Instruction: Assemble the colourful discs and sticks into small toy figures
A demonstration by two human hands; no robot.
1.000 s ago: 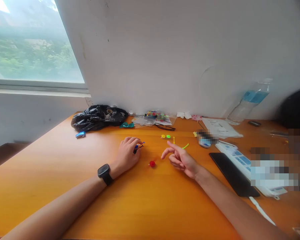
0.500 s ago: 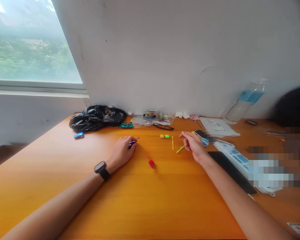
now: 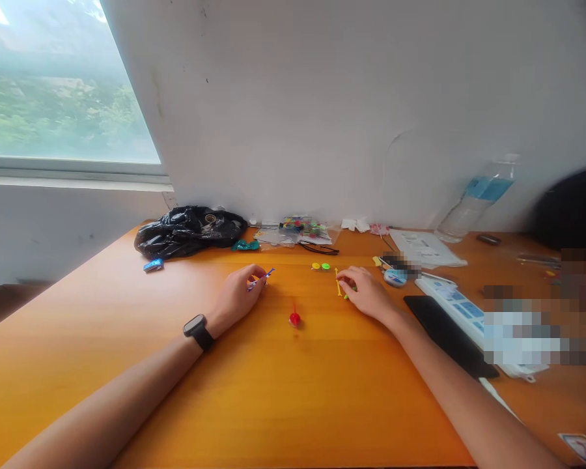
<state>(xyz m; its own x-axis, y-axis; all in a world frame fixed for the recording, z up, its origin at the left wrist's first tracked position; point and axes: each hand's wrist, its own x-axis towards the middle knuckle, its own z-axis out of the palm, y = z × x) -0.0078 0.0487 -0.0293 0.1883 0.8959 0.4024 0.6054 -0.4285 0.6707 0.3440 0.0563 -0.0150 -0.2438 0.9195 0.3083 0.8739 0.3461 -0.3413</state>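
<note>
My left hand (image 3: 244, 290), with a black watch on its wrist, rests on the table. Its thumb and fingers are closed on a thin blue plastic stick (image 3: 270, 271), which pokes out past the fingertips. My right hand (image 3: 366, 291) is bent down with its fingertips pinched at a yellow plastic stick (image 3: 337, 272). Partly hidden beneath that hand is a green stick (image 3: 348, 296). Between the hands stands a red round piece (image 3: 295, 319) with a thin red stem pointing up. Farther back lie a yellow round piece (image 3: 315, 266) and a green round piece (image 3: 325, 266).
A black plastic bag (image 3: 185, 231) and a small blue packet (image 3: 153, 265) lie back left. Colourful parts in clear bags (image 3: 303, 228) sit by the wall. To the right are a tilted bottle (image 3: 488, 189), a white case (image 3: 461, 306) and a black flat pad (image 3: 449, 335).
My right hand has come down and left from above the green stick to the yellow stick. The red piece now shows its stem upright. My left hand has shifted its fingers slightly around the blue stick.
</note>
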